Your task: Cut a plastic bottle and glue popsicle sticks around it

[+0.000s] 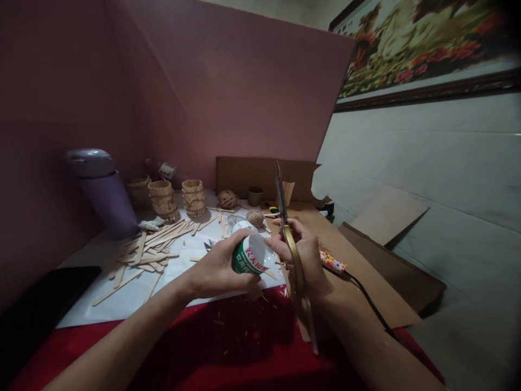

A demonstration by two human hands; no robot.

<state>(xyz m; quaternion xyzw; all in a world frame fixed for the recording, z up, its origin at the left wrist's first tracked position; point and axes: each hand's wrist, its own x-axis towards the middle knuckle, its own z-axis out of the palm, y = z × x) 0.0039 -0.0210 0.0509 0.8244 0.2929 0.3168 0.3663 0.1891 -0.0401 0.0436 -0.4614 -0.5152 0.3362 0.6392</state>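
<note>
Head camera: at far left, a purple flask (108,201) stands behind the main work area, apparently parked clear of the hands. Beside it, stick-sided cups (194,198) stand upright in a row at the back, likely set there for safekeeping. Loose wooden sticks (157,252) fan across a white sheet (77,307), which seems laid to shield the red-covered worktop (203,350).

At center, the left hand (222,262) wraps a green-labeled plastic bottle (248,264), thumb along its near side, tilting it toward the right hand, probably to steady it and offer up its end. Behind them, twine balls (228,199) and a small brown pot (255,195) sit toward the back, apart from the grip.

The right hand (305,255) closes around a brass-colored tool (293,255), its dark blade pointing up beside the bottle; whether tool and bottle touch cannot be told. To the right, a flower-patterned handle (334,262) with a black cord (368,298) lies on brown cardboard (378,296), presumably there to protect the surface.
</note>
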